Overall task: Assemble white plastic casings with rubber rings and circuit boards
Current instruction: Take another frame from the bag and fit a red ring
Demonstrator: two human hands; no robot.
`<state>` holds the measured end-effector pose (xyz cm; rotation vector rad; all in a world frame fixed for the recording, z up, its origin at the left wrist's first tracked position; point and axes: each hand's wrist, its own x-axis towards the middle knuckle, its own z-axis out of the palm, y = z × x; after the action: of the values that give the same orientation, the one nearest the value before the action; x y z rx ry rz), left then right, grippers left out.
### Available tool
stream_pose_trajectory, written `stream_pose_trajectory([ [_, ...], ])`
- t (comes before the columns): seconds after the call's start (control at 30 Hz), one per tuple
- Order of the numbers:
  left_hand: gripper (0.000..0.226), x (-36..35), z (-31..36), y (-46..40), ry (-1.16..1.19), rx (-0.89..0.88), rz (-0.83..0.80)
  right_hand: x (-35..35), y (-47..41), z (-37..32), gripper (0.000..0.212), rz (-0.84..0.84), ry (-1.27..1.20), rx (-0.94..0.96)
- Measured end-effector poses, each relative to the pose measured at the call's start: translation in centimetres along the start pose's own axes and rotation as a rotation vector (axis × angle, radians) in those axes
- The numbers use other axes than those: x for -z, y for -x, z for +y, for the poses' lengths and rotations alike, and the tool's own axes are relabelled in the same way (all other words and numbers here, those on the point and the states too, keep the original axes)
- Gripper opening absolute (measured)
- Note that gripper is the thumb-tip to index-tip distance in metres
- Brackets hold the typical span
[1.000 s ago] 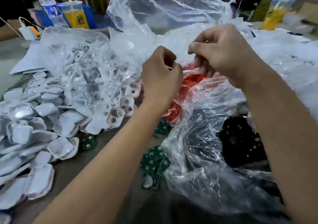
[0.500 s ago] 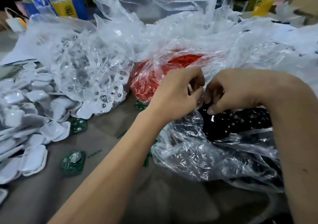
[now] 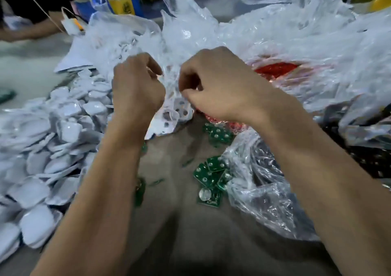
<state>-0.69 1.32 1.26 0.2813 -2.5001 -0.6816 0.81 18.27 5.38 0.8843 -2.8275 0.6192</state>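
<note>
Now your hands have swung left from the black-parts bag [image 3: 264, 182] to the clear bag of white casings [image 3: 135, 40]; left hand [image 3: 137, 89] and right hand [image 3: 215, 85] are both curled at its mouth, right pinching the film, left's hold hidden behind the knuckles, so I cannot tell what it grips. Casings with holes [image 3: 175, 114] sit just below your fingers; loose white casings [image 3: 63, 131] pile on the left, circuit boards [image 3: 211, 174] near centre, red rubber rings [image 3: 275, 70] bagged far right. Likely you're opening it for another casing; no assembly in hand yet.
</note>
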Motion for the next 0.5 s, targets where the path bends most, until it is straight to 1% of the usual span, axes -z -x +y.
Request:
stream_pose_trajectory([
  [0.07,0.025,0.7,-0.9,-0.2,-0.122,0.042,-0.257,-1.7,-2.6,-1.1,0.02,0.046,0.014,0.089],
  [0.1,0.022,0.9,-1.3,0.0,-0.114,0.069,-0.333,-2.4,-3.7,-1.6,0.022,0.024,0.011,0.123],
  [0.2,0.015,1.6,-2.5,0.6,-0.034,0.173,-0.439,-4.0,-6.0,-2.0,0.026,-0.121,0.01,0.14],
  [0.3,0.016,2.0,-3.2,0.7,-0.087,0.13,-0.615,-5.0,-6.9,-2.0,0.028,-0.242,0.186,0.113],
  [0.4,0.021,1.6,-2.9,0.7,-0.137,0.079,-0.724,-5.8,-7.0,-2.1,0.013,-0.35,0.34,0.093],
  [0.5,0.02,0.7,-2.3,0.9,-0.223,0.064,-0.716,-6.2,-6.8,-1.9,0.004,-0.42,0.398,0.054],
])
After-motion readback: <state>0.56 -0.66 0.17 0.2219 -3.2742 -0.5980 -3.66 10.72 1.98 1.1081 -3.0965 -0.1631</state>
